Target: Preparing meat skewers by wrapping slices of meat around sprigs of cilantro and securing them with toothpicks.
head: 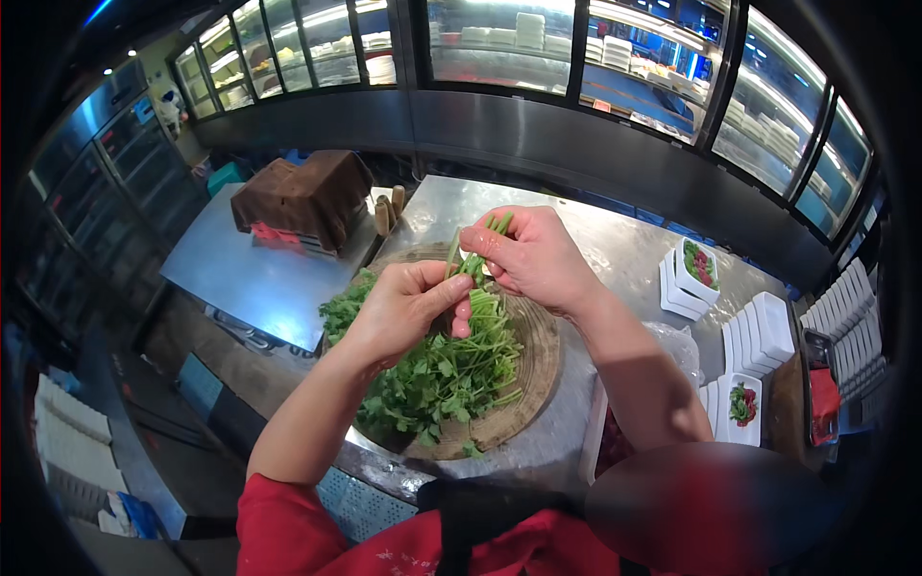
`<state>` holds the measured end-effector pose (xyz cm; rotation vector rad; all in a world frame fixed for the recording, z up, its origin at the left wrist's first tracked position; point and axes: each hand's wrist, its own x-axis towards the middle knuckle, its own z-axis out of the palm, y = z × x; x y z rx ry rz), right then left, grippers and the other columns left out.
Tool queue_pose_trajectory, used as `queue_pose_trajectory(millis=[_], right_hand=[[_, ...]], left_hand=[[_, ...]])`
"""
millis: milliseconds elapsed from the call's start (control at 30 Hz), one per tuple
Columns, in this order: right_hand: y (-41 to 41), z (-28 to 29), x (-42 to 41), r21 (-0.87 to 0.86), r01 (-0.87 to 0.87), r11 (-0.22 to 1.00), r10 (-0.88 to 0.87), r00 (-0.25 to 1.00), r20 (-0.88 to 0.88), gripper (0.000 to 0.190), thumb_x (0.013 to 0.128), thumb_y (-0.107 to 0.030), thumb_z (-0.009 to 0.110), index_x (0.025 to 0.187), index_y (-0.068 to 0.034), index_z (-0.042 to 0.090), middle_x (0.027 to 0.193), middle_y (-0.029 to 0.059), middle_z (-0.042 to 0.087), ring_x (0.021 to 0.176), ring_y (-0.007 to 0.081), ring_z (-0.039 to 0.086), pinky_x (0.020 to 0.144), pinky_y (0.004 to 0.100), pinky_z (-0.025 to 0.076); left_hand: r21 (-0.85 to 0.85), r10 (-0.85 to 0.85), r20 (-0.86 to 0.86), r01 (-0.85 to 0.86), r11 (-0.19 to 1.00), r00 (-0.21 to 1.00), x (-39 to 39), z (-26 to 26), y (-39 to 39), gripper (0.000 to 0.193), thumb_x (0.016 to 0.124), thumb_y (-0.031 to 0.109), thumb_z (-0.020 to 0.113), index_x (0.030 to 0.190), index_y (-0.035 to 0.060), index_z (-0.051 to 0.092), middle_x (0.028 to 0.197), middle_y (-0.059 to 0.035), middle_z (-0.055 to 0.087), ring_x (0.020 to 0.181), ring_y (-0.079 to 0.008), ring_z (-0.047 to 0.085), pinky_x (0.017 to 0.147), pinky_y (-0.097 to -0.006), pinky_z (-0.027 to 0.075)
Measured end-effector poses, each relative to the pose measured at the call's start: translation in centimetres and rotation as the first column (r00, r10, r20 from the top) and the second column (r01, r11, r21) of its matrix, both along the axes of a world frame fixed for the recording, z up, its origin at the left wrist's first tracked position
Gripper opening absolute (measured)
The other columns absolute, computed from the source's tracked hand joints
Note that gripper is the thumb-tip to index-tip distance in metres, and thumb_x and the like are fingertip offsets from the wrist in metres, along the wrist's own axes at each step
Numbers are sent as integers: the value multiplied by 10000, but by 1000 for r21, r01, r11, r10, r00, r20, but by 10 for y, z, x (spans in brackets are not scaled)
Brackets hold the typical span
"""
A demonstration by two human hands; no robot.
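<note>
A small bunch of thin green stems (pixel 473 266) is pinched between both hands, above the round wooden chopping block (pixel 539 367). My left hand (pixel 410 302) grips the bunch at its lower part with thumb and fingers. Gripping it higher up is my right hand (pixel 533 255), with the stem ends sticking out over the thumb. Below the hands a heap of leafy coriander-like greens (pixel 439 381) lies on the block, leaves to the left and front, pale stems to the right. My left hand and forearm hide part of the heap.
To the right stand white dishes (pixel 697 266) holding greens and red pieces, beside stacked white dishes (pixel 760 331). A clear plastic bag (pixel 673 345) and a white tray (pixel 595 432) with dark red contents sit near my right forearm. Leftward are wooden handles (pixel 389 209) and a brown cloth (pixel 306 191).
</note>
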<state>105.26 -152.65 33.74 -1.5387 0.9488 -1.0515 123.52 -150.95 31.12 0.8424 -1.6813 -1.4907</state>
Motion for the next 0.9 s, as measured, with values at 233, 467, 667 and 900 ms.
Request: queue_pose_trajectory(millis=[233,467,667,900], right_hand=[[0,-10,1,110,2,994,7,997,-75,201,835,-165,650,762,19,614,582,15,544,481,40,460,428,211,359],[1,-17,2,-35,33,999,-36,996,-83,152,870,-131,620,802,0,586,585,8,537,441,39,447,403,191,336],[5,-27,-4,-1,53,999,-53,998,-27,163,877,-134,605,785,-3,569,579,16,531,437,54,463,393,206,348],[2,-41,1,93,128,987,-132,990,39,168,879,-127,592,780,2,549,588,25,524,439,66,471,379,216,360]], left_hand=[[285,47,-128,-9,958,991,-3,-7,-7,233,943,169,509,964,-41,608,796,-93,654,674,-156,625,658,-281,504],[285,-70,-226,135,949,972,-1,-13,-9,240,945,121,488,1083,-58,572,883,-85,643,791,-133,622,732,-254,489],[297,58,-203,5,955,977,8,-24,-6,290,867,8,566,1152,-47,548,955,-88,645,803,-142,631,754,-240,499],[-108,297,-50,-301,948,954,2,-45,-8,215,838,52,625,1046,-1,614,926,-77,653,756,-135,605,691,-227,467]])
